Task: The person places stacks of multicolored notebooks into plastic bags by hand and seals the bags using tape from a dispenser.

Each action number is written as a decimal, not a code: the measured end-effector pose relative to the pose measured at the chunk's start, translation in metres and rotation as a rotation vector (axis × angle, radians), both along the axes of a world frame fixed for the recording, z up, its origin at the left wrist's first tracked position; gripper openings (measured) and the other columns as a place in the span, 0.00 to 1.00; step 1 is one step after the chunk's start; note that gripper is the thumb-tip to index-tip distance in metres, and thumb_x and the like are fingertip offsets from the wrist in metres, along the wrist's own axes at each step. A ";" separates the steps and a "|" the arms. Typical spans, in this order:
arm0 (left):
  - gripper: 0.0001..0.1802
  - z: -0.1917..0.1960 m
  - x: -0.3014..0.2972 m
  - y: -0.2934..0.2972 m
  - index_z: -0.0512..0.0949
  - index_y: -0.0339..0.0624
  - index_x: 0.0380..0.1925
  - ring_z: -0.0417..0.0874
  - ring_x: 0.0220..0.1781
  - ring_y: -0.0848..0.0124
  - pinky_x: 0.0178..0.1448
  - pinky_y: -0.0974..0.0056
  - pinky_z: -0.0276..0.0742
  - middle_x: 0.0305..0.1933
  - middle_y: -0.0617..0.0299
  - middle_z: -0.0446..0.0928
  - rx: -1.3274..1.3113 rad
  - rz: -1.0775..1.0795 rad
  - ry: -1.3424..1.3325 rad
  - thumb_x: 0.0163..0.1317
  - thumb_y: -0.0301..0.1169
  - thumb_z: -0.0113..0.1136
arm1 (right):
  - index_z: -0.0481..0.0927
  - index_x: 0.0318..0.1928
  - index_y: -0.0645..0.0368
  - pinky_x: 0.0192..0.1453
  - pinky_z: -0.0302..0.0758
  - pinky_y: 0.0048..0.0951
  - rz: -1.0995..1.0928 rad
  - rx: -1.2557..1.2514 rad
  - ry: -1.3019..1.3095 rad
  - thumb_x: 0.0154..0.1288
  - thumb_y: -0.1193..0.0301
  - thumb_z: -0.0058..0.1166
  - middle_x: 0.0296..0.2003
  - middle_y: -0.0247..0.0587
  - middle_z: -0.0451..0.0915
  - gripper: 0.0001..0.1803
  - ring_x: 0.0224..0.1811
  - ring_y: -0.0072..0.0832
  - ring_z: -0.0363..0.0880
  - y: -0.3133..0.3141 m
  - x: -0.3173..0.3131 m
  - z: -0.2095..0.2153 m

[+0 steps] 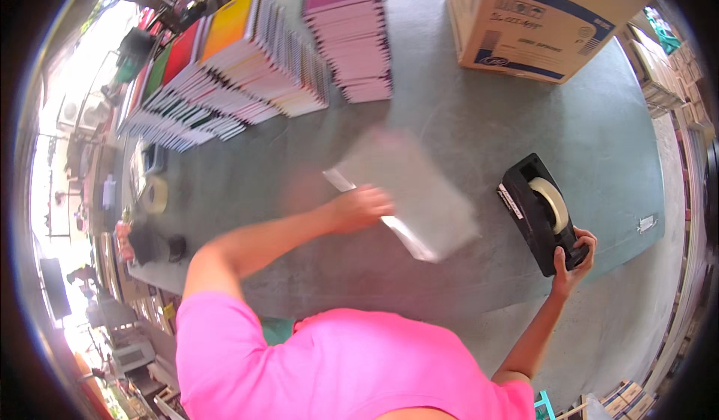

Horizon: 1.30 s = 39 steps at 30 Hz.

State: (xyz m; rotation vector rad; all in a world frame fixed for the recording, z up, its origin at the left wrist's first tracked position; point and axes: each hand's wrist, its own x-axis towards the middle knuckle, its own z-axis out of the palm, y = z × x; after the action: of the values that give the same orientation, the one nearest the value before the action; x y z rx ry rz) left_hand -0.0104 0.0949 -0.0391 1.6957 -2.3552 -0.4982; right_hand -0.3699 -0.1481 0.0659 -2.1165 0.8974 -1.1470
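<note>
Packet [434, 195], see-through and kinda blurry on my feed, is over the table [464, 120], left hand [363, 208] with fingers curled tight on 1 edge, right hand [575, 257] wrapped round the black tape dispenser [528, 218]

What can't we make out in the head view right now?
All head view:
- Pale sheet in left grip: motion blur; single sheet or bag unclear.
- Tape dispenser: near end partly covered by right grip.
- Carton: top cut off by upper edge.
- Purple notebook stack: far side cut off by upper edge.
</note>
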 end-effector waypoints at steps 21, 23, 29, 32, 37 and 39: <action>0.18 0.288 -0.045 0.358 0.76 0.37 0.44 0.80 0.28 0.65 0.36 0.57 0.74 0.30 0.57 0.79 -0.438 1.359 -0.779 0.56 0.35 0.58 | 0.68 0.36 0.59 0.55 0.63 0.28 0.484 0.216 -0.108 0.45 0.73 0.64 0.38 0.39 0.71 0.19 0.45 0.30 0.70 0.166 0.145 0.049; 0.17 0.303 -0.030 0.378 0.76 0.37 0.45 0.80 0.28 0.65 0.36 0.56 0.74 0.31 0.56 0.79 -0.705 1.385 -0.906 0.56 0.32 0.57 | 0.68 0.36 0.60 0.55 0.63 0.29 0.412 0.273 -0.045 0.45 0.71 0.66 0.38 0.40 0.72 0.20 0.45 0.31 0.70 0.209 0.156 0.059; 0.13 0.194 -0.008 0.337 0.73 0.41 0.44 0.76 0.37 0.64 0.42 0.57 0.73 0.35 0.58 0.76 -0.592 1.261 -0.248 0.58 0.27 0.51 | 0.66 0.41 0.60 0.53 0.63 0.36 0.324 0.167 -0.015 0.45 0.65 0.70 0.42 0.43 0.64 0.28 0.48 0.36 0.64 0.297 0.271 -0.005; 0.28 0.114 -0.054 0.346 0.70 0.45 0.55 0.75 0.53 0.56 0.56 0.57 0.70 0.45 0.50 0.76 0.335 0.571 0.457 0.50 0.26 0.50 | 0.65 0.42 0.59 0.53 0.63 0.38 0.303 0.159 -0.112 0.43 0.65 0.70 0.43 0.44 0.62 0.30 0.48 0.38 0.63 0.301 0.310 -0.018; 0.26 0.142 -0.064 0.276 0.71 0.38 0.49 0.77 0.49 0.52 0.51 0.53 0.70 0.44 0.43 0.76 0.590 0.280 0.734 0.44 0.24 0.50 | 0.63 0.42 0.61 0.55 0.61 0.39 0.324 0.060 -0.154 0.40 0.64 0.71 0.44 0.48 0.61 0.33 0.48 0.42 0.61 0.360 0.326 -0.023; 0.26 0.142 -0.073 0.241 0.72 0.37 0.48 0.76 0.50 0.53 0.53 0.53 0.70 0.47 0.45 0.76 0.503 0.261 0.681 0.43 0.22 0.50 | 0.63 0.44 0.62 0.57 0.61 0.40 0.488 0.147 -0.035 0.40 0.63 0.71 0.46 0.51 0.60 0.35 0.50 0.44 0.61 0.369 0.327 -0.013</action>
State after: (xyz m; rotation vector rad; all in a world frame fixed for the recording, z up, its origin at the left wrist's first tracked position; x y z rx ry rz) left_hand -0.0837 0.3359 0.1027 1.6124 -1.5752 -1.4338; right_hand -0.0427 0.2205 0.0527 -2.0306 0.3967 -0.8333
